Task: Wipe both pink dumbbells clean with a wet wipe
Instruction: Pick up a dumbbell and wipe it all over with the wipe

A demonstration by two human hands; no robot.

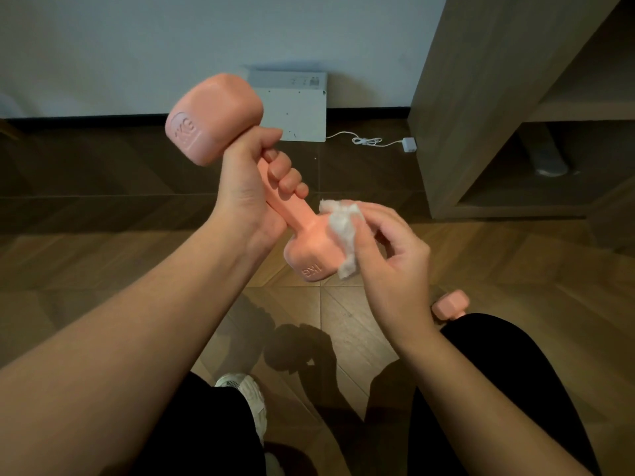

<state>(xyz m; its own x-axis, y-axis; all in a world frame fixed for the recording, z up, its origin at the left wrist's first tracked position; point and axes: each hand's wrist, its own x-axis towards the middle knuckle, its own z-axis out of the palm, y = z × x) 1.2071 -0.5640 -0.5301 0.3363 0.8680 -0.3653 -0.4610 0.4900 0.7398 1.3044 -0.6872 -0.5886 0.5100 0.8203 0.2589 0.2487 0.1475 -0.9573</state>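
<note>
My left hand [254, 187] grips the handle of a pink dumbbell [209, 121] and holds it tilted in the air, one head up at the left, the other head down at the right. My right hand [395, 255] presses a crumpled white wet wipe [343, 231] against the lower head of that dumbbell. A second pink dumbbell [450, 305] lies on the floor at the right; only one head shows, the rest is hidden behind my right wrist and knee.
I am above a wooden floor [103, 255] with my legs in black trousers and a white shoe [247, 396] below. A white flat box [299, 108] leans on the wall, a white cable and plug [409, 145] beside it. A wooden cabinet [498, 104] stands at the right.
</note>
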